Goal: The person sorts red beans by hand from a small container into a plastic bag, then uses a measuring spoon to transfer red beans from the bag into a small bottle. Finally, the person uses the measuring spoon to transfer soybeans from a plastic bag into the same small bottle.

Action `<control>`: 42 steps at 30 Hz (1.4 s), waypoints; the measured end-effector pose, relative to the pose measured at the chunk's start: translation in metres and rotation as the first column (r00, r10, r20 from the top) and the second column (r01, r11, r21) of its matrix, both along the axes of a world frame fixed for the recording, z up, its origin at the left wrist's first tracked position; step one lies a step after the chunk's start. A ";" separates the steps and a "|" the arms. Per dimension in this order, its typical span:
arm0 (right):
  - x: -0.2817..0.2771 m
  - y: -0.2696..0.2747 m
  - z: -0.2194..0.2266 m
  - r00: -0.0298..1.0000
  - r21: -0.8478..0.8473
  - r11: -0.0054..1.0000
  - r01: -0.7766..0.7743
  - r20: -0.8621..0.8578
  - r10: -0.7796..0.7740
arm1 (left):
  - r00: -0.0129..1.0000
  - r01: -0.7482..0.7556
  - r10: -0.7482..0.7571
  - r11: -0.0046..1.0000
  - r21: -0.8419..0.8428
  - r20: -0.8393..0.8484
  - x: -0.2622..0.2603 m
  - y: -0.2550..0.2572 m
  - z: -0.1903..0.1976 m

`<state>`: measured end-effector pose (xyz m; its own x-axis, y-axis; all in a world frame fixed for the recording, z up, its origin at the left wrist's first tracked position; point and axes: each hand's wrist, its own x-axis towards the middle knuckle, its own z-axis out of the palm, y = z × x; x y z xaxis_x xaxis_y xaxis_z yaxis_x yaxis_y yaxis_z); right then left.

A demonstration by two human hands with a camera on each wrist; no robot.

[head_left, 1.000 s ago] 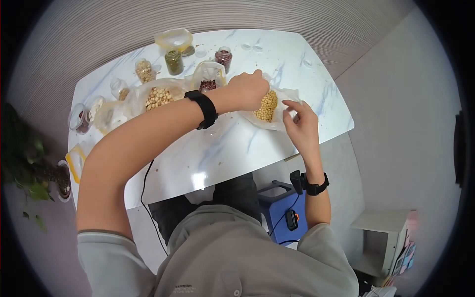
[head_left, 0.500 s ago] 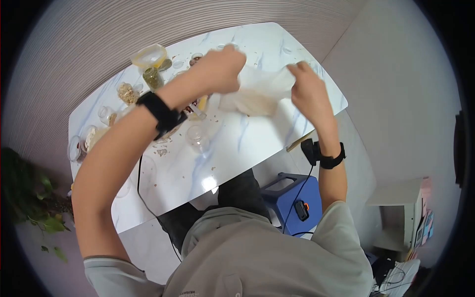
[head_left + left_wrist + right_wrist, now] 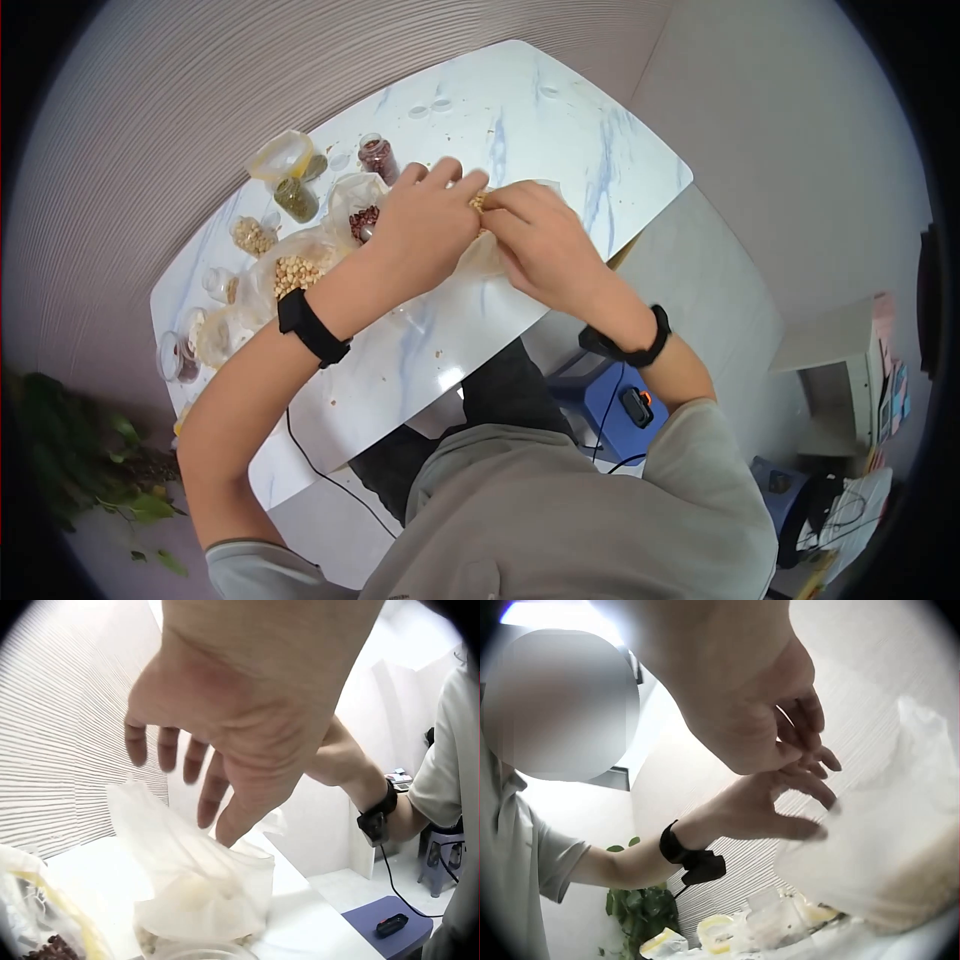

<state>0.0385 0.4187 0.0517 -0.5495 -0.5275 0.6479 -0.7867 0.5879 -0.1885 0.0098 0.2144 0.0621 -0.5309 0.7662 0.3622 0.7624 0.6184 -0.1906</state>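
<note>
My left hand (image 3: 430, 225) has its fingers apart over a translucent bag (image 3: 483, 258), with a few yellow beans (image 3: 478, 201) visible between the hands. In the left wrist view, the fingers of that hand (image 3: 232, 735) hang loosely above the pale bag (image 3: 210, 892), the thumb by its upper edge. My right hand (image 3: 550, 248) is close beside it, fingers bent toward the left fingertips. The right wrist view has the right hand (image 3: 742, 705) with curled fingers, beside the left hand (image 3: 761, 804); whether it pinches the bag is unclear.
Left of the hands are a bag of dark red beans (image 3: 362, 222), a bag of pale nuts (image 3: 297, 274), and jars with red (image 3: 377, 158) and green (image 3: 296, 200) contents. Several small containers stand farther left. A blue stool (image 3: 610, 405) is below the table's edge.
Both hands have come together over the bag after being apart with it stretched between them. My left hand's fingers have spread, and the bag sits lower between the hands. The head view has shifted.
</note>
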 end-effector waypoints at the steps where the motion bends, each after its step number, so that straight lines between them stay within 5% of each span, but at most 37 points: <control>1: -0.015 -0.001 -0.011 0.991 0.007 1.000 0.007 0.130 -0.008 | 0.996 0.020 -0.017 0.999 -0.030 0.091 -0.007 0.001 -0.007; 5: -0.050 0.010 -0.038 0.892 0.120 0.992 0.027 0.444 -0.078 | 0.870 0.037 0.063 0.981 -0.193 0.488 -0.032 0.002 -0.020; 8: -0.043 0.024 -0.043 0.851 0.329 0.944 -0.036 0.505 -0.144 | 0.859 0.076 0.067 0.964 -0.256 0.508 -0.035 0.003 -0.022; 11: -0.033 0.036 -0.050 0.811 0.595 0.799 0.084 0.425 -0.402 | 0.843 0.063 0.149 0.927 -0.369 0.517 -0.038 0.006 -0.027; 14: -0.033 0.043 -0.060 0.736 0.592 0.748 0.302 0.353 -0.577 | 0.848 0.022 0.208 0.905 -0.424 0.488 -0.047 0.006 -0.036; 20: -0.042 0.043 -0.074 0.742 0.407 0.815 0.412 0.370 -0.560 | 0.837 -0.107 0.316 0.895 -0.433 0.447 -0.058 0.004 -0.040; 29: -0.059 0.040 -0.105 0.730 0.209 0.916 0.344 0.553 -0.400 | 0.677 -0.093 0.386 0.889 -0.448 0.627 -0.065 -0.001 -0.033; 32: -0.048 0.045 -0.099 0.764 0.155 0.935 0.320 0.541 -0.351 | 0.779 0.001 0.038 0.998 -0.061 0.626 -0.062 -0.027 -0.027; 35: -0.033 0.051 -0.093 0.895 0.017 0.950 0.312 0.331 -0.299 | 0.790 -0.013 -0.130 0.973 0.229 0.599 -0.035 -0.048 0.019; 39: -0.009 0.040 -0.058 0.832 -0.100 0.873 0.476 0.373 -0.411 | 0.785 -0.171 -0.065 0.933 0.317 0.617 0.007 -0.097 0.039; 42: -0.003 0.021 -0.049 0.899 -0.201 0.933 0.298 0.389 -0.202 | 0.694 -0.346 0.104 0.916 0.203 0.713 0.038 -0.133 0.018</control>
<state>0.0355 0.4399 0.0022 -0.8597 -0.1887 0.4747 -0.4712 0.6520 -0.5941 0.0476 0.0816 0.0797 -0.8621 0.5063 0.0204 0.4354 0.7195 0.5410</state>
